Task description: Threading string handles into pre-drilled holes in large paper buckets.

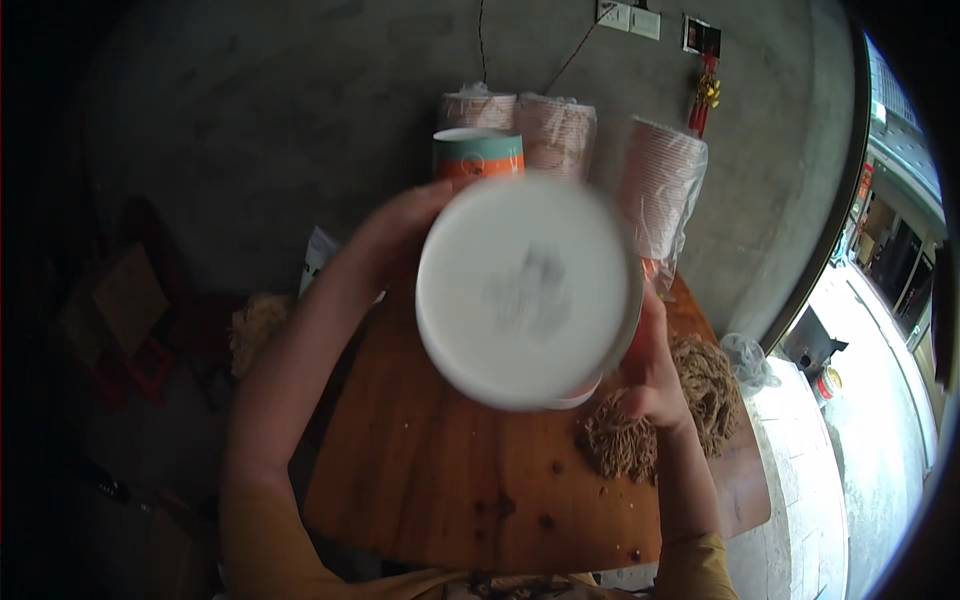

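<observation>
Raised over the table is a large round white paper tub (530,300), tilted so that its flat round end faces me, with a smeared dark print in the middle. My left hand (410,222) is at its upper left side, the fingers mostly hidden behind it. My right hand (652,375) grips its right side, thumb near the lower right edge. Motion blurs both the tub and the left hand. Just behind it stands a green and orange paper tub (478,150) with a white rim. Bundles of brown stringy strands (622,440) lie by my right wrist.
Plastic-wrapped stacks of paper tubs or lids (662,190) stand at the back of the wooden table (450,480), by the grey wall. A larger brown stringy bundle (708,390) lies at the right edge. Red stools (150,370) are at left; a bright doorway opens at right.
</observation>
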`<act>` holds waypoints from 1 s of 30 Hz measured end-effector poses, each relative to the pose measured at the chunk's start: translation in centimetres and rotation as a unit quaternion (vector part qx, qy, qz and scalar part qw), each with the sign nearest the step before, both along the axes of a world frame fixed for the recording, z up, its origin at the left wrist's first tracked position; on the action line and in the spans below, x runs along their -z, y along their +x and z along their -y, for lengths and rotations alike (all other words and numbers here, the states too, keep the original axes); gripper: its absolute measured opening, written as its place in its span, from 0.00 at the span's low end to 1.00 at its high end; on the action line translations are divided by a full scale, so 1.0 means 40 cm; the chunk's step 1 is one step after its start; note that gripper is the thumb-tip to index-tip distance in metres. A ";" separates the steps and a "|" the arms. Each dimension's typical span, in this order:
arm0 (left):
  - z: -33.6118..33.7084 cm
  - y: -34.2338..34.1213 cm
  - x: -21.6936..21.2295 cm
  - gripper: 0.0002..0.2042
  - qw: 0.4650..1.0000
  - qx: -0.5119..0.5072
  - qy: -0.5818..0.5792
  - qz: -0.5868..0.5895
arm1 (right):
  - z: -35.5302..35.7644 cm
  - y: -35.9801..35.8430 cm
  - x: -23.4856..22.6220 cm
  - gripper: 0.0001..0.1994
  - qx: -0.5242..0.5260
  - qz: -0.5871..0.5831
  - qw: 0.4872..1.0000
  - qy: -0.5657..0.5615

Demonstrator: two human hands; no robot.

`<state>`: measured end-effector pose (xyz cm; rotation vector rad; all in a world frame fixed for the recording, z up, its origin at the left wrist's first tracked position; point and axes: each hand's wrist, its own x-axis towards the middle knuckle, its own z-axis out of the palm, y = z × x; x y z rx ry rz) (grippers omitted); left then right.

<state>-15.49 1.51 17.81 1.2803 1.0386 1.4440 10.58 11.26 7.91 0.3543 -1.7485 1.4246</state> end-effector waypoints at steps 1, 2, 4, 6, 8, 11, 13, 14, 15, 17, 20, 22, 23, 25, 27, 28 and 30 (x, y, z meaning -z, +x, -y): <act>-0.010 -0.021 -0.046 0.20 0.998 0.048 0.028 -0.021 | -0.017 -0.032 -0.038 0.55 0.078 0.000 0.993 0.085; -0.065 -0.095 -0.067 0.19 0.972 0.218 0.078 0.035 | -0.047 -0.078 -0.076 0.52 0.145 -0.019 0.985 0.095; -0.187 -0.053 -0.124 0.19 0.986 -0.111 0.062 0.104 | -0.138 -0.144 -0.157 0.47 0.214 -0.053 0.970 0.099; -0.273 -0.070 -0.152 0.18 0.959 -0.145 0.228 0.083 | -0.193 -0.218 -0.253 0.43 0.195 -0.088 0.971 0.106; -0.337 -0.123 -0.172 0.20 0.950 -0.159 0.246 0.111 | -0.242 -0.289 -0.308 0.39 0.230 -0.074 0.965 0.105; -0.389 -0.197 -0.165 0.28 0.946 -0.175 0.261 0.077 | -0.325 -0.386 -0.320 0.38 0.209 -0.072 0.972 0.080; -0.379 -0.275 -0.154 0.31 0.964 -0.138 0.216 -0.074 | -0.347 -0.442 -0.302 0.38 0.185 -0.032 0.982 0.025; -0.394 -0.289 -0.141 0.31 0.964 -0.136 0.216 -0.072 | -0.373 -0.461 -0.290 0.38 0.204 -0.020 0.979 0.019; -0.411 -0.298 -0.126 0.31 0.956 -0.171 0.221 -0.085 | -0.424 -0.486 -0.272 0.38 0.248 0.001 0.966 0.067; -0.419 -0.332 -0.082 0.34 0.952 -0.221 0.170 -0.130 | -0.473 -0.520 -0.236 0.38 0.284 0.037 0.952 0.104; -0.432 -0.356 0.030 0.40 0.948 -0.286 0.128 -0.048 | -0.438 -0.545 -0.184 0.37 0.228 0.081 0.969 0.055; -0.434 -0.272 0.080 0.33 0.921 -0.343 0.173 0.066 | -0.421 -0.555 -0.133 0.36 0.208 0.077 0.975 0.017; -0.463 -0.319 0.123 0.32 0.922 -0.329 0.196 0.047 | -0.417 -0.567 -0.113 0.36 0.223 0.042 0.974 0.016; -0.477 -0.319 0.145 0.32 0.919 -0.331 0.208 0.048 | -0.412 -0.572 -0.091 0.36 0.229 0.036 0.973 0.004; -0.483 -0.320 0.154 0.32 0.913 -0.341 0.217 0.048 | -0.421 -0.563 -0.089 0.37 0.226 0.030 0.974 0.007; -0.469 -0.316 0.163 0.34 0.914 -0.350 0.201 0.051 | -0.424 -0.554 -0.086 0.38 0.193 0.048 0.980 0.001; -0.419 -0.309 0.204 0.31 0.916 -0.359 0.177 0.004 | -0.392 -0.507 -0.079 0.39 0.137 0.091 0.986 -0.011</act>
